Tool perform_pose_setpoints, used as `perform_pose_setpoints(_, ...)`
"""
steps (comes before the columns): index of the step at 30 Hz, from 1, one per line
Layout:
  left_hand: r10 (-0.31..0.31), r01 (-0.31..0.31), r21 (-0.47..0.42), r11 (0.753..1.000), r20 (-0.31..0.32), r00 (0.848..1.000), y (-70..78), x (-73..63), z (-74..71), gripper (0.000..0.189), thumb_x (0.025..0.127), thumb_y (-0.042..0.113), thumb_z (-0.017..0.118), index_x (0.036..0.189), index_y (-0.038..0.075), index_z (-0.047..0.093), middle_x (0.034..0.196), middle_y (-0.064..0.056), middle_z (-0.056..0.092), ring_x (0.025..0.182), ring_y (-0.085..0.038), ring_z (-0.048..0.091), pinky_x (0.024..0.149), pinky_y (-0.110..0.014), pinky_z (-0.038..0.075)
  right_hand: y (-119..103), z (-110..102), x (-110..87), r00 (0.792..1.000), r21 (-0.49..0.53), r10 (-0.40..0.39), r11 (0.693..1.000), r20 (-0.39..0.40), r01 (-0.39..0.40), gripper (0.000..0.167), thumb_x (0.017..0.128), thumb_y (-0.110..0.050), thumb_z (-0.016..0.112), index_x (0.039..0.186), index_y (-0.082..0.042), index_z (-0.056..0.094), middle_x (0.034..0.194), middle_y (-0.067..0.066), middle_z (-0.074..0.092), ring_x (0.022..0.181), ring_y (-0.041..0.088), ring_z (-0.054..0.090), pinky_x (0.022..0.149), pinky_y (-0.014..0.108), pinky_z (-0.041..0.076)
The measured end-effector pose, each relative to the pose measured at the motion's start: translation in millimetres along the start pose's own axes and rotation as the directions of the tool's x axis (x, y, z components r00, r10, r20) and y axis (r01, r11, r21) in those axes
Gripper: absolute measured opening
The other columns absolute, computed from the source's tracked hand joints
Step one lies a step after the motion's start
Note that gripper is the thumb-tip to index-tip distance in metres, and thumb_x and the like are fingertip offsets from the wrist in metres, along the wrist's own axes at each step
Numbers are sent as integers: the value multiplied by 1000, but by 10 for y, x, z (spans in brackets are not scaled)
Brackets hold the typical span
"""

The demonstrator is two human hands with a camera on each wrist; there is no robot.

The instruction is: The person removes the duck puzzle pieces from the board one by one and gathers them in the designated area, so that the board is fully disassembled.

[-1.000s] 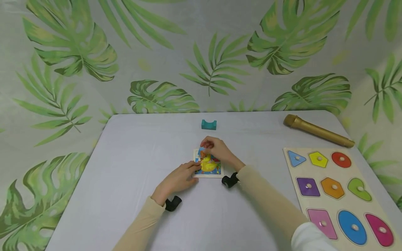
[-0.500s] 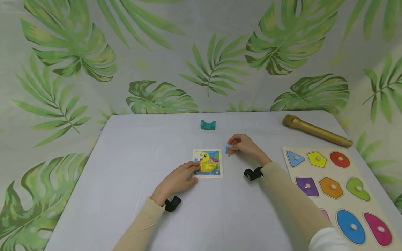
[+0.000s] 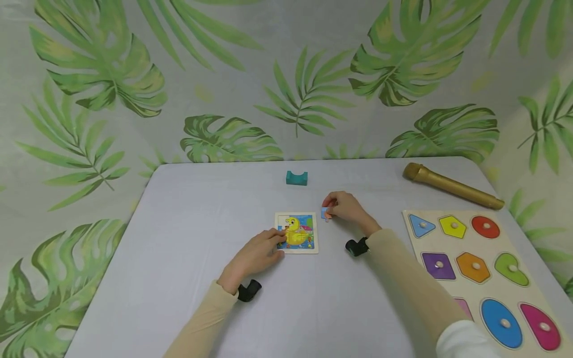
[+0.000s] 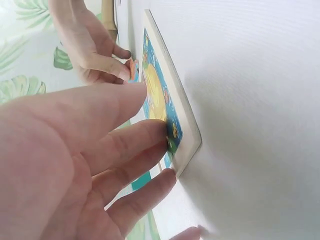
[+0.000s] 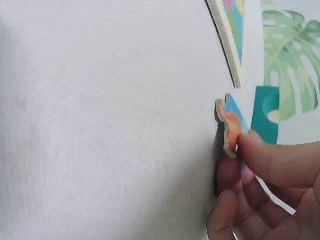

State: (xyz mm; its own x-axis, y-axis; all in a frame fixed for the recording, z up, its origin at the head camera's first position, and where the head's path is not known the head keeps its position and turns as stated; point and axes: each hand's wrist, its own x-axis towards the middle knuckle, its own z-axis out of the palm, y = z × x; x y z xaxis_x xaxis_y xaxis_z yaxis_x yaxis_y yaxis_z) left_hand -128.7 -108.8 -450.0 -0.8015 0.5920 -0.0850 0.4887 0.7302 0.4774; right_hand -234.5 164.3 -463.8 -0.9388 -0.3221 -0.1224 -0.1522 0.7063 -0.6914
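Observation:
A small wooden jigsaw puzzle with a yellow duck picture lies in its pale-rimmed tray [image 3: 316,234] at mid-table. My left hand [image 3: 257,252] rests on the tray's left side, fingers extended over the picture; the left wrist view shows fingertips at the rim [image 4: 176,87]. In the picture's upper left a pale gap shows. Just right of the tray, my right hand [image 3: 350,208] pinches a blue-and-orange puzzle piece [image 5: 234,129] between thumb and fingers. That piece is tilted close over the white cloth, its underside hidden.
Behind the tray stands a teal notched block [image 3: 297,179]. A gold microphone [image 3: 452,185] lies at the back right. In front of it is a wooden board of knobbed shapes [image 3: 447,243], partly covered by the right sleeve.
My right hand has lifted the puzzle piece from above the tray's upper left and carried it right, beside the tray. The left hand has stayed on the tray.

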Motion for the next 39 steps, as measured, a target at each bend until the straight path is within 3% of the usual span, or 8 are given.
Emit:
perform_pose_setpoints(7,23,-21,36,999,-54,998,7,50,13,36,94,16,62,123,-5,61,130,-13,53,118,-29,49,99,-40,41,-95,28,-37,1000,-159,-17,987,-20,14,10,83,1,63,92,-4,65,84,6,58,76,22,52,66,34,43)
perform_pose_setpoints(11,34,-31,33,999,-83,996,4,61,27,35,94,16,63,122,-3,62,129,-12,54,117,-28,49,97,-41,42,-123,38,-59,999,-175,-23,984,-22,19,10,85,0,63,93,-5,65,90,7,57,80,23,53,68,35,45)
perform_pose_setpoints(14,61,-59,27,998,-92,994,11,64,48,36,94,16,63,125,-2,61,131,-13,52,120,-28,47,99,-40,41,-148,71,-57,996,-141,-93,986,-16,90,13,85,1,62,96,-4,66,89,7,57,78,22,51,68,34,44)
perform_pose_setpoints(18,118,-115,52,992,-65,991,35,82,90,41,95,18,62,131,1,57,139,-14,47,128,-29,42,104,-42,36,-247,171,-38,973,-29,-227,973,46,229,23,84,4,62,106,-1,66,93,8,57,82,22,52,73,33,45)
perform_pose_setpoints(21,143,-140,86,986,-26,989,45,104,115,44,96,19,59,136,4,53,143,-12,43,133,-29,37,108,-43,31,-348,273,-16,957,-10,-266,963,116,269,31,85,4,62,114,-3,66,101,8,57,90,22,53,80,34,46)
perform_pose_setpoints(25,146,-146,111,983,14,989,33,111,131,45,97,20,58,139,4,50,147,-11,39,137,-30,32,110,-43,27,-443,379,2,945,-77,-274,953,180,291,38,85,5,62,120,-8,66,109,8,55,100,24,51,88,38,44)
perform_pose_setpoints(33,191,-192,75,979,18,981,14,97,114,44,96,14,58,137,-2,50,145,-16,40,136,-33,31,112,-44,21,-498,475,4,937,-204,-284,924,202,324,39,86,2,62,122,-14,68,119,13,50,107,30,45,91,43,41)
perform_pose_setpoints(39,177,-178,40,983,25,984,32,104,105,44,96,14,58,136,-3,50,144,-16,41,136,-34,31,111,-45,23,-505,488,-20,941,-183,-281,931,189,315,37,86,2,61,119,-13,69,121,13,48,108,30,43,91,43,40)
